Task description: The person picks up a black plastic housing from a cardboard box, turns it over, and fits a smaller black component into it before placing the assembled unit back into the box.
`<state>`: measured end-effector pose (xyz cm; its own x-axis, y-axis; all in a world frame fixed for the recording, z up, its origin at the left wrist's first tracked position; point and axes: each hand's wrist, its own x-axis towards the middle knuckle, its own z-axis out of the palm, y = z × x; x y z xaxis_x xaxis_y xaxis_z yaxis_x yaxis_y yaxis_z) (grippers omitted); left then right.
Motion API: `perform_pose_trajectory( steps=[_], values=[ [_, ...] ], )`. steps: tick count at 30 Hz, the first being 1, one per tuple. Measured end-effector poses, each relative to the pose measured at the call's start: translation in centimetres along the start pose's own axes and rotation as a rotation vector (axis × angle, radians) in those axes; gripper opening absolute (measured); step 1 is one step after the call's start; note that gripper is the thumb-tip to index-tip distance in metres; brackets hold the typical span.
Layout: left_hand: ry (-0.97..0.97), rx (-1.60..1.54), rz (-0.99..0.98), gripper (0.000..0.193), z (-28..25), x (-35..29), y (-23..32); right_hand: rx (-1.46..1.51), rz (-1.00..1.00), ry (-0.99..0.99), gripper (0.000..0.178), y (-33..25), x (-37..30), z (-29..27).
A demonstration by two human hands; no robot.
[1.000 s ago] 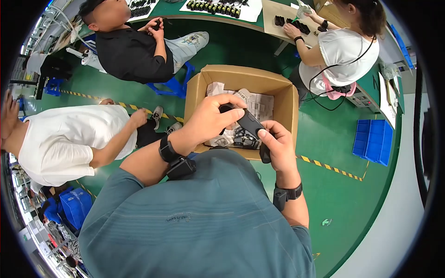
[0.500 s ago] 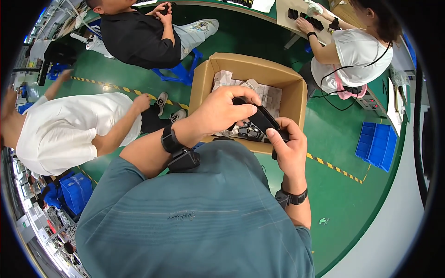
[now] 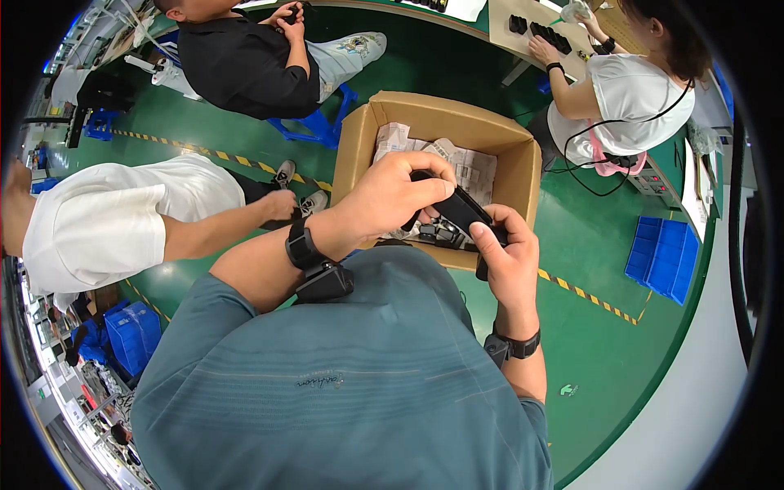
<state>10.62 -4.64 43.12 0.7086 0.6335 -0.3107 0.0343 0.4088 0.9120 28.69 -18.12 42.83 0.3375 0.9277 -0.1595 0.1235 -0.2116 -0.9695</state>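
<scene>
Left hand (image 3: 396, 194): thumb and curled forefinger pinch the upper end of a long black piece (image 3: 464, 211); its other fingers are partly hidden. Right hand (image 3: 508, 249): grasps the lower end, thumb laid on top, fingers wrapped beneath. Piece slants between the two, above an open cardboard box (image 3: 353, 155). Strap or casing, cannot tell which.

Handling, my judgement: keep both ends supported, let the right hand steady while the left thumb works, and press evenly, without twisting. Staying over the box seems wise, since a slip would likely land inside. Tilting the upper face toward the light should help the eye.

Surface and room: box holds printed paper (image 3: 478, 173) and small dark parts (image 3: 441, 235). Green floor (image 3: 588, 233), striped tape (image 3: 592, 299) crossing it, blue bin (image 3: 660, 260) off to the right. Ahead, a counter (image 3: 508, 44) carries dark blocks (image 3: 549, 37); a person in white (image 3: 629, 90) works there. Another in black (image 3: 245, 72) sits on a blue stool (image 3: 322, 124). A third, white shirt (image 3: 106, 220), is close by on the left.
</scene>
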Motion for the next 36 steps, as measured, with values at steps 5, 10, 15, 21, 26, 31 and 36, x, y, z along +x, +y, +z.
perform_pose_trajectory(
  steps=[5, 10, 15, 21, 26, 31, 36],
  values=[
    [0.021, -0.068, -0.062, 0.011, 0.2, 0.0, 0.4, 0.163, 0.097, -0.069, 0.019, 0.2, 0.2, -0.4],
    [0.011, -0.024, -0.053, 0.014, 0.0, 0.3, 0.3, 0.215, 0.153, -0.097, 0.019, 1.1, 0.7, -0.5],
    [0.207, -0.259, -0.068, 0.021, -1.0, 0.9, -1.3, 0.182, 0.040, -0.003, 0.021, 0.8, 1.1, 0.4],
    [0.162, -0.291, -0.201, 0.031, -1.7, 0.8, -1.9, 0.128, -0.040, 0.019, 0.022, 0.5, 1.6, 1.3],
    [0.100, -0.274, 0.044, 0.033, 0.0, 0.3, -0.8, 0.424, 0.145, -0.115, 0.025, 1.0, 2.2, 1.0],
    [0.062, -0.175, 0.117, 0.031, 0.4, -0.1, 0.1, 0.546, 0.189, -0.165, 0.027, 0.5, 2.1, 1.0],
    [0.028, -0.176, 0.121, 0.031, 0.5, -0.1, 0.0, 0.561, 0.190, -0.178, 0.028, 0.4, 1.9, 0.7]
  ],
)
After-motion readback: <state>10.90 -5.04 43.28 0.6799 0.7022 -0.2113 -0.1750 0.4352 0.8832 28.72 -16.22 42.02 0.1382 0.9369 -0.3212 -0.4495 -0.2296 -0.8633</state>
